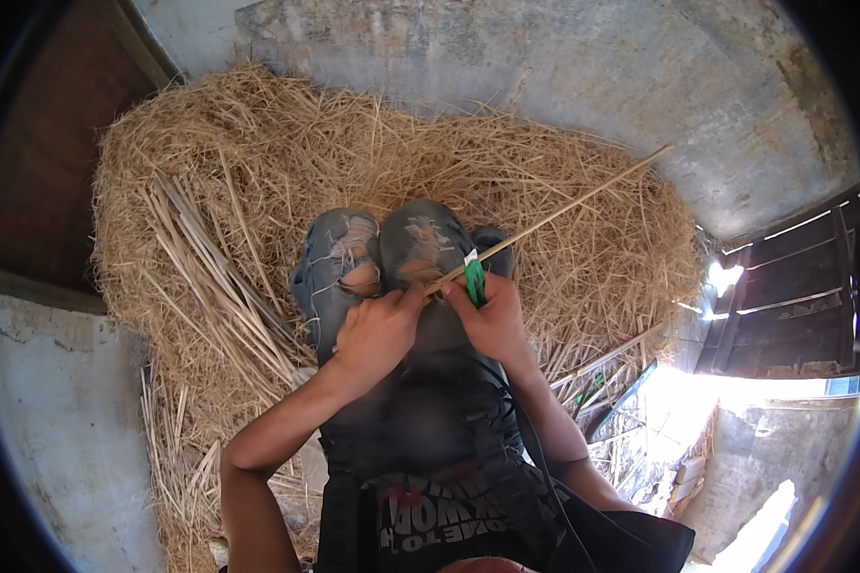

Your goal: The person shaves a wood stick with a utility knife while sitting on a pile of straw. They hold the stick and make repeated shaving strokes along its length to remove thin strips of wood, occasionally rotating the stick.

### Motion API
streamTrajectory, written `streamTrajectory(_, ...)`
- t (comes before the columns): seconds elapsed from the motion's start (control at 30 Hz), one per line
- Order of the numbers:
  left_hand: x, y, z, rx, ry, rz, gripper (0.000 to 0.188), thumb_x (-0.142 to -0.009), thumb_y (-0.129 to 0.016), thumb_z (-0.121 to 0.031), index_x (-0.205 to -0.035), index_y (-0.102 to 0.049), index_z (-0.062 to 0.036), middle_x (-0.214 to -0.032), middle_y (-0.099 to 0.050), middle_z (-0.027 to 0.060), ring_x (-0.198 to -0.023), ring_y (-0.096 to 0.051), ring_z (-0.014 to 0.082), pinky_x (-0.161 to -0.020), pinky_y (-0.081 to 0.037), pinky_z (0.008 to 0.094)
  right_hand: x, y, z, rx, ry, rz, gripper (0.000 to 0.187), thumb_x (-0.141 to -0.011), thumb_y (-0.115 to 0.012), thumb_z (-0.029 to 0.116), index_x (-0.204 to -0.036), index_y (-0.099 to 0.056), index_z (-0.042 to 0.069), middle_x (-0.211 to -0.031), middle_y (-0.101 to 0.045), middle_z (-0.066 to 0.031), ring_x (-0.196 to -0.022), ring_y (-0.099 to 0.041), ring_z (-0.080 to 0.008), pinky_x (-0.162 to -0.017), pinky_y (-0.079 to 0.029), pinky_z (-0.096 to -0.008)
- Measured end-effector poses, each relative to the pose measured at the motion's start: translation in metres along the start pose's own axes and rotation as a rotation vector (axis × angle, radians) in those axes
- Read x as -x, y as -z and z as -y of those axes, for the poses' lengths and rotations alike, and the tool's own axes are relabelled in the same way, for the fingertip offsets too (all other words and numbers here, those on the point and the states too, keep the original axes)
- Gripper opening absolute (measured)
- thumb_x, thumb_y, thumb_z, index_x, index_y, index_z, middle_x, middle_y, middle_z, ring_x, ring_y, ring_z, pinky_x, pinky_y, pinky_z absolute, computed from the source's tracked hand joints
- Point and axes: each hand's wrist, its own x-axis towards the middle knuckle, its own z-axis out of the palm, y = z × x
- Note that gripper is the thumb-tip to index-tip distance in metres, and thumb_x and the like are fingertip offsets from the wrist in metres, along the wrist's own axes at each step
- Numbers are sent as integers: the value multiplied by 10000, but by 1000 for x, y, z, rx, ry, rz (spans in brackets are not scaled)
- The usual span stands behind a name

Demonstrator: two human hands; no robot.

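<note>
The person sat w/ bent knees (pixel 420 244) pointing to 12 o'clock, in torn jeans (pixel 339 253) and a dark printed T-shirt (pixel 449 520). Both hands met in front of the R knee. The left hand (pixel 382 329) had its thumb & fingers pinched on the near end of a long thin stalk (pixel 578 202). The right hand (pixel 492 320) was closed around a small green-handled tool (pixel 475 279), its pale tip up at the stalk — couldn't tell if the edge was cutting in. The stalk ran from the hands out to approx 2 o'clock, far end near the grey wall (pixel 583 67).

A heap of dry straw (pixel 258 124) spread around the knees, from 9 through 12 to 3 o'clock. On it, at 9 o'clock, lay a loose bundle of stalks (pixel 215 277), well apart from the L hand. More loose stalks (pixel 607 358) lay at 4 o'clock, nr the R forearm. A dark wooden panel (pixel 48 143) stood at 10 o'clock; slatted boards (pixel 784 296) at 3, w/ bright light below.
</note>
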Motion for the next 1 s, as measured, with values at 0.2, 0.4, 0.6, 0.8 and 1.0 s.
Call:
streamTrajectory(0.2,-1,-5,7,198,22,-103,220,-969,-665,-125,-1152,-690,-5,-814,-700,213,-739,-685,426,-634,-531,505,9,43,9,-279,18,510,195,-956,-730,145,-837,-672,3,-567,-554,8,-473,-495,-80,-444,-349,-266)
streamTrajectory(0.4,-2,-2,5,260,44,-76,174,-965,-673,-103,-1106,-695,-5,-794,-683,233,-747,-670,439,-642,-519,505,9,70,-19,-651,-161,-9,173,-962,-721,136,-917,-654,-17,-536,-493,22,-389,-417,-73,-391,-312,-258)
streamTrajectory(0.6,0,3,0,223,19,-61,168,-969,-666,-117,-1103,-685,-19,-808,-693,208,-759,-668,442,-642,-521,512,7,32,-24,56,120,-588,194,-891,-794,94,-1057,-719,26,-618,-554,44,-507,-435,-57,-472,-349,-236)
streamTrajectory(0.8,0,3,-3,154,36,-22,181,-982,-652,-152,-1109,-673,-25,-819,-699,193,-782,-683,431,-653,-529,524,5,6,-6,200,288,-130,231,-867,-816,80,-1087,-756,42,-715,-687,-80,-602,-634,-112,-572,-496,-264)
streamTrajectory(1.0,1,5,-6,128,43,24,189,-993,-630,-151,-1144,-660,-40,-825,-700,195,-788,-685,434,-651,-526,534,-2,-7,-18,129,270,-141,95,-910,-754,20,-1000,-754,-10,-816,-766,-105,-666,-647,-76,-609,-508,-257)
